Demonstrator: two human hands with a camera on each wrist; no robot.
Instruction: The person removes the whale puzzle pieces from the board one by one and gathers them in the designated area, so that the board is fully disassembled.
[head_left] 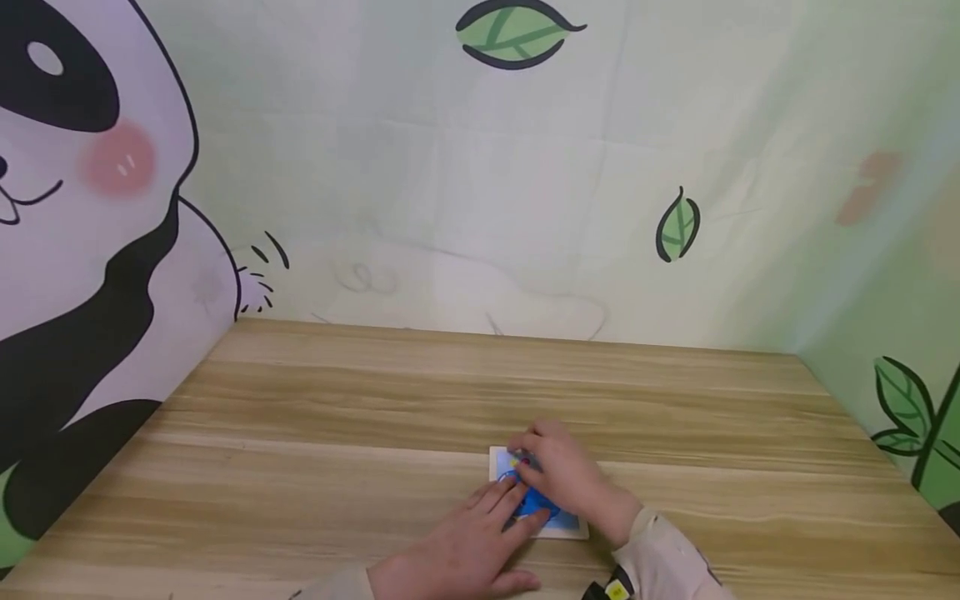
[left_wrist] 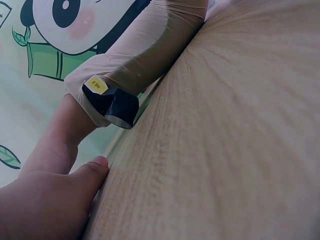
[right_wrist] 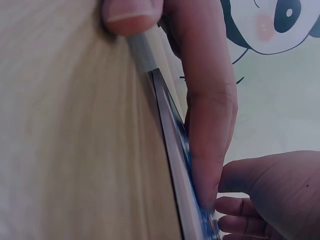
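Note:
A small picture board [head_left: 573, 524] with a white border and a blue print lies flat on the table, partly covered by both hands. My left hand [head_left: 472, 537] rests on its left and lower part, fingers spread fairly straight across the print. Bent over the upper part, my right hand [head_left: 564, 468] has its fingertips at the far edge and its thumb on the print. Small red and yellow spots show beside that thumb. In the right wrist view, a long digit [right_wrist: 210, 115] presses on the board's face, and a fingertip [right_wrist: 132, 22] sits by the board's edge [right_wrist: 172, 155].
The wood-grain table [head_left: 300, 483] stretches around the board, backed by a wall [head_left: 450, 208] printed with a panda and leaves. A dark wrist device with a yellow label [left_wrist: 97, 85] sits at the right sleeve [left_wrist: 145, 50], close over the tabletop.

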